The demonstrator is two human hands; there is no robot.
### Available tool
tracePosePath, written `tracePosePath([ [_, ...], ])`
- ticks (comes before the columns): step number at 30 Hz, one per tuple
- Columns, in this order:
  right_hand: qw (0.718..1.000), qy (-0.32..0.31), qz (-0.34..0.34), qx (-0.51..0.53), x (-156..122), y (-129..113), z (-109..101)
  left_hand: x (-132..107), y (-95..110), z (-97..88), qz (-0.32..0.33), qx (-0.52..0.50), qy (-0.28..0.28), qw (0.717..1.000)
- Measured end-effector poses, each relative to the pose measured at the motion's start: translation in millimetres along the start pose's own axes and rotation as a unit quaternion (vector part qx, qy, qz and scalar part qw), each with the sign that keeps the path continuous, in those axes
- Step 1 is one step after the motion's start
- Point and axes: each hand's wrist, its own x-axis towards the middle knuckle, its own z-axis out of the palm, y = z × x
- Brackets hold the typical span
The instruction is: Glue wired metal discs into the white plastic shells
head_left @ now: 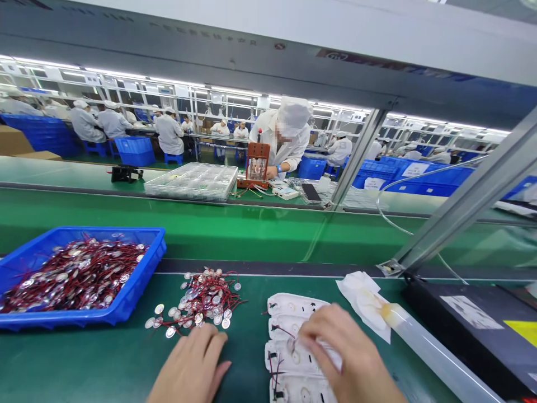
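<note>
My left hand rests at the near edge of a loose pile of round metal discs with red wires, its fingers stretched out and the thumb apart. Nothing shows in its grasp. Over a row of several white plastic shells, my right hand has its thumb and fingers pinched together. A thin dark red wire runs across one shell toward those fingertips. What they pinch is hidden. Wires and dark small parts also sit at the left ends of the shells.
At left a blue tray holds many more wired discs. A translucent tube with a yellowish tip lies on white tissue at right, beside a black box. Across the green belt, a co-worker leans over a brown fixture.
</note>
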Motion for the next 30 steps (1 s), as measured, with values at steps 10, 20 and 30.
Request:
tracePosePath([
  [10, 0.977, -0.149, 0.154, 0.010, 10, 23, -13, -2, -25, 18.4, -0.009, 0.024, 0.081, 0.996],
  [20, 0.971, -0.195, 0.141, 0.016, 16, 7, 14, 12, -15, 21.1, -0.010, -0.033, 0.091, 0.995],
  [30, 0.979, -0.165, 0.116, -0.001, 15, 8, 22, 10, -13, 26.4, -0.054, -0.073, 0.027, 0.996],
])
